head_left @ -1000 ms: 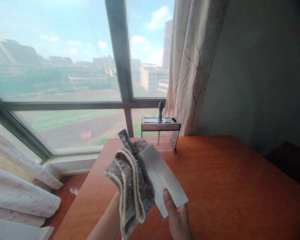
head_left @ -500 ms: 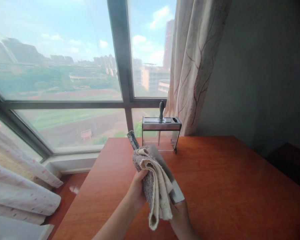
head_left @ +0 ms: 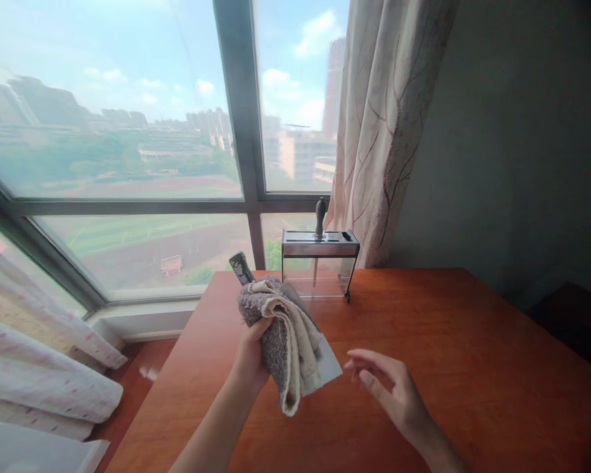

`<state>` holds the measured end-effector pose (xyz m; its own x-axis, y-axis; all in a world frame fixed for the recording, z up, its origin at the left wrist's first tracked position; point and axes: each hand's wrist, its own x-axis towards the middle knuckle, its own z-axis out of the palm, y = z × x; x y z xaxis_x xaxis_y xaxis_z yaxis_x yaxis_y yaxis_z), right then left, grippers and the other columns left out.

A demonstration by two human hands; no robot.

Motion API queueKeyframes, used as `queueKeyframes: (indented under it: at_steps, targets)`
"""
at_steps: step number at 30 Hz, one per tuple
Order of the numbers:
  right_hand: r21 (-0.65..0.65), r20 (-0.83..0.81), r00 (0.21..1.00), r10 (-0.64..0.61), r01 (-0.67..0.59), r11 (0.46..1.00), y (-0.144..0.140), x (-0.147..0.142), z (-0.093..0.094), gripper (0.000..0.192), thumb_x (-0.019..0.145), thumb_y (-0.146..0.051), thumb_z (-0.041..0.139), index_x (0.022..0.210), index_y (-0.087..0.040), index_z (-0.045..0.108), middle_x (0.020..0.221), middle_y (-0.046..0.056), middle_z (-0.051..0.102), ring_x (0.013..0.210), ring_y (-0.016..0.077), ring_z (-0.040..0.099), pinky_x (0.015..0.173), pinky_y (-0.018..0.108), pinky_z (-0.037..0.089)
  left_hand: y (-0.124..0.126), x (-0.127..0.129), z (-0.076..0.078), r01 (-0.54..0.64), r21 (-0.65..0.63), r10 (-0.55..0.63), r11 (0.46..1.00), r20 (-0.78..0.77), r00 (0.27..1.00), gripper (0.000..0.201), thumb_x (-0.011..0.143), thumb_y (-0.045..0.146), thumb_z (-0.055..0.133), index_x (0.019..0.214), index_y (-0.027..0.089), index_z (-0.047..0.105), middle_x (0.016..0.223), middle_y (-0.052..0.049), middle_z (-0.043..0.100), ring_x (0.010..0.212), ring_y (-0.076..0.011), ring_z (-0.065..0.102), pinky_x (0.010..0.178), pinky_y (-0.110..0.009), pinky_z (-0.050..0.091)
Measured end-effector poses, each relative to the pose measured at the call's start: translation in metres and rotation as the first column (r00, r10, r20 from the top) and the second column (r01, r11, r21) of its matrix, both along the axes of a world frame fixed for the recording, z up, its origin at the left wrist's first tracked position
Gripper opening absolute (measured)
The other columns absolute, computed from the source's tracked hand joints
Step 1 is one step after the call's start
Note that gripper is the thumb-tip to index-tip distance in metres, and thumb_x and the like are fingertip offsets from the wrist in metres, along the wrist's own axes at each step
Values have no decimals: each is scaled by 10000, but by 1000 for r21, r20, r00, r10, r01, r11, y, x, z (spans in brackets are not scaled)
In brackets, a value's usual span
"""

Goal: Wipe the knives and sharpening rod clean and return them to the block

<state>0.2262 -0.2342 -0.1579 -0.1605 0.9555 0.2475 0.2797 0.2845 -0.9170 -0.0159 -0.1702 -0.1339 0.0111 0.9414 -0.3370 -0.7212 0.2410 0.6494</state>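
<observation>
Cleaver, blade wrapped in the grey cloth, sits inside the left hand, whose fingers clench cloth and blade together. Right hand has let go since half a second ago: fingers spread, empty, just right of the blade corner. Judged: support now rests on the left alone. Knife rack stands beyond the fingertips on the table.

Readable text: none that I can make out anywhere in view.
Cleaver in my left hand: no brand or mark legible on the bare part of its blade.
Knife holder: metal top shows no label.
Buildings through the window: too blurred for any sign.
</observation>
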Motion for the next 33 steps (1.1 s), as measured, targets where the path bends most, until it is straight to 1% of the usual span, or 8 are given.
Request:
queueKeyframes:
  at_steps: [4,7,10,13,17,21,25,33]
  targets:
    - [160,58,995,-78,68,985,35,1,67,294,902,-407,522,1103,-218,625,908,66,713,730,189,655,702,312,533,1,8,1,20,130,4,991,-181,984,322,546,247,802,824,125,697,792,-60,734,715,-227,684,682,-306,537]
    - [281,202,979,-13,-45,959,57,-33,126,437,870,-451,566,1244,-227,539,1014,70,698,653,159,631,608,272,510,-1,18,7,123,257,-23,959,-362,932,336,543,238,818,836,115,708,808,-58,731,755,-230,669,722,-308,521]
    - [422,355,925,-133,-32,906,76,-69,164,669,798,-524,629,1362,-229,420,1056,92,685,755,217,652,685,321,500,-1,27,16,200,309,-28,930,-484,875,320,558,244,814,832,118,708,775,-45,726,727,-231,652,688,-312,514]
    - [490,476,836,-272,5,872,91,-89,175,540,795,-486,634,1240,-199,529,964,109,699,869,282,642,734,349,462,1,34,25,218,334,-3,917,-541,841,319,580,270,806,843,117,709,771,-48,725,729,-247,647,693,-331,511]
    - [529,456,840,-293,8,848,99,-89,176,161,868,-332,539,943,-211,614,769,32,672,736,205,621,675,281,414,5,36,35,240,395,58,887,-609,791,331,588,270,807,872,126,718,791,-50,728,775,-263,642,719,-323,500]
    - [602,319,887,-333,82,794,102,-78,186,136,868,-327,529,894,-213,598,702,-6,619,627,157,565,599,245,380,9,35,38,362,422,7,831,-658,753,311,597,237,793,875,118,720,816,-59,723,793,-267,634,707,-306,493]
    - [647,230,898,-375,147,748,110,-69,199,147,857,-337,546,875,-204,604,659,-18,572,596,146,539,578,240,370,11,34,26,478,381,-73,791,-718,693,285,610,203,771,877,124,708,826,-50,709,783,-249,618,705,-298,482]
    - [663,174,911,-373,172,729,128,-54,216,176,840,-361,566,842,-193,617,656,-22,579,599,140,536,582,244,380,11,31,6,537,358,-123,764,-737,665,215,638,194,749,836,128,698,788,-39,694,742,-225,604,671,-276,461]
